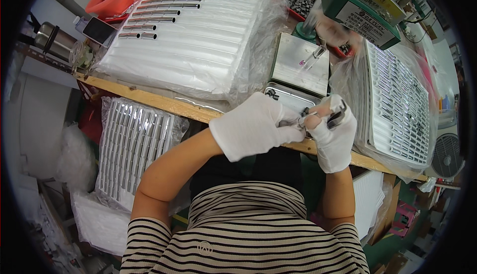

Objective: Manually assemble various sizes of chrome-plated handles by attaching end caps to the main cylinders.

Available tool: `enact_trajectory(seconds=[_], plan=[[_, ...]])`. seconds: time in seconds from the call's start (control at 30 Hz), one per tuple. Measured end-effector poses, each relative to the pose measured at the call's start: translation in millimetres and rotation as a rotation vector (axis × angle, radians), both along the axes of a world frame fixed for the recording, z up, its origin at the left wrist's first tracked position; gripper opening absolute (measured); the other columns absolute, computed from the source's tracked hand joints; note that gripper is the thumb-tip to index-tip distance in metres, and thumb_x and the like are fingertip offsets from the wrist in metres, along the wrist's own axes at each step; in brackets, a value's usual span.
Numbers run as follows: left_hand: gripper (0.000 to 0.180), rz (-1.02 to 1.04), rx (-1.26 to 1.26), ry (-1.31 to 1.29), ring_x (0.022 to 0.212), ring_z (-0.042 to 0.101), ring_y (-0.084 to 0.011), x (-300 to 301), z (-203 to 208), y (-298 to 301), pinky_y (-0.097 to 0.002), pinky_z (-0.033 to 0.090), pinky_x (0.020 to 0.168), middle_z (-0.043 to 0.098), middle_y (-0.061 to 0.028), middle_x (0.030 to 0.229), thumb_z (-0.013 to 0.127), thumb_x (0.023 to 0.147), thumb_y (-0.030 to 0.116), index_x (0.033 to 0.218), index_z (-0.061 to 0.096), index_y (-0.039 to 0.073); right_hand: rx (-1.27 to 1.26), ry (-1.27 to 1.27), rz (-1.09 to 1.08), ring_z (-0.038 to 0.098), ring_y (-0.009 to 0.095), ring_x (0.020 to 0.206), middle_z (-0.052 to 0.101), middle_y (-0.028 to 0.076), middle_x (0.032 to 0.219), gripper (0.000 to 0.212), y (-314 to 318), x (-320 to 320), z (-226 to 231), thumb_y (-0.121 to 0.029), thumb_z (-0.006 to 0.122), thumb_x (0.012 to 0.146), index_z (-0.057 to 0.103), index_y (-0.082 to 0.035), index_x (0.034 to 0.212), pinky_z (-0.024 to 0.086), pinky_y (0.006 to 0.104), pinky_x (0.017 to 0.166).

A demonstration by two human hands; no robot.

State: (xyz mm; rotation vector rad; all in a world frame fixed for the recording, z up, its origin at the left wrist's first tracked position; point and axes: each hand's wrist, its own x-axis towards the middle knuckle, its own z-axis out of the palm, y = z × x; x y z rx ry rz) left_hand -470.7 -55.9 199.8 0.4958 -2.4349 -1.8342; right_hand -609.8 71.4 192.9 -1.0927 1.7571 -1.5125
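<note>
Head view shows both gloved hands at the front edge of the worktop (149,97). Left hand (256,125) pinches a small metal tube (301,121); right hand (334,130) holds closed a dark tool (338,118) touching it. Smooth gloves could let the tube slip off the edge.

The single head-worn fisheye camera is looking steeply down from above the person's striped-shirted chest, facing forward over the wooden-edged counter (149,100). It is sitting close, so straight edges are bending near the dark rim.
</note>
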Motion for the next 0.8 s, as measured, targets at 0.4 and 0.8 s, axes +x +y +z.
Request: enact_trajectory(seconds=[0.4,0.8], plan=[[0.012,0.268,-0.222,-0.003,0.058,0.057,-0.0068,16.9,4.0,4.7,-0.0237,0.044,0.053,0.066,-0.0041,0.071,0.071,0.085,0.016,0.093,0.073,0.008,-0.178,0.004,-0.093,0.041,0.001,0.058,0.053,-0.005,0.065,0.023,-28.8,20.7,3.9,-0.012,0.079,0.078,0.059,-0.001,0.079,0.033,0.0163,0.051],[0.032,0.697,-1.301,-0.519,0.103,0.058,-0.0385,145.0,-52.4,-252.5,-0.0418,0.045,0.092,0.059,-0.0227,0.108,0.048,0.088,0.0,0.119,0.056,0.002,0.587,0.856,0.193,0.065,0.039,0.076,0.065,0.022,0.084,0.013,-24.4,-16.6,-13.5,-0.016,0.058,0.09,0.056,-0.004,0.095,0.052,0.0469,0.067]])
